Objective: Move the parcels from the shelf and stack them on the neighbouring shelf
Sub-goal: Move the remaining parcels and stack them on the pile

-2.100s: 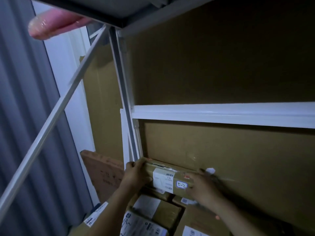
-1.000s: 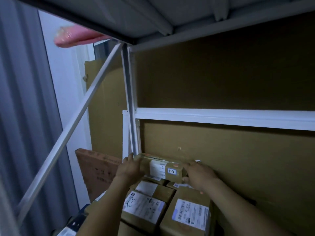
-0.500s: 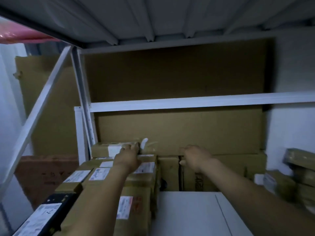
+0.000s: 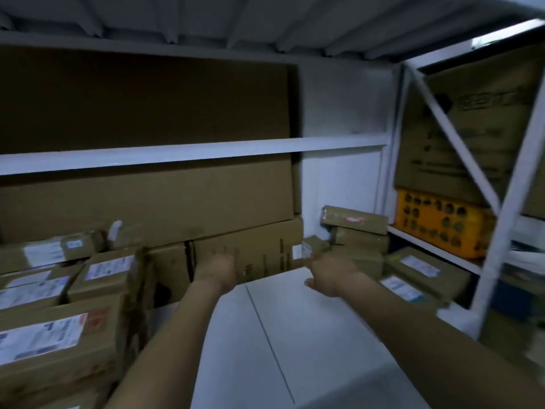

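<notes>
2 empty hands (image 4: pixel 219 268) between parcel stacks (image 4: pixel 88 290), orange crate (image 4: pixel 439 225) beyond.

Brown cardboard parcels (image 4: pixel 59 335) bear white labels; the shelf (image 4: pixel 295 335) is white; a crate (image 4: pixel 439 222) is orange-yellow with round holes.

Dim, motion-blurred, wide-angle edge distortion

We stand in a dim parcel storeroom; white metal shelving (image 4: pixel 191 149) holds labelled cardboard parcels (image 4: pixel 59 340); a yellow crate (image 4: pixel 439 222) sits alongside.
</notes>
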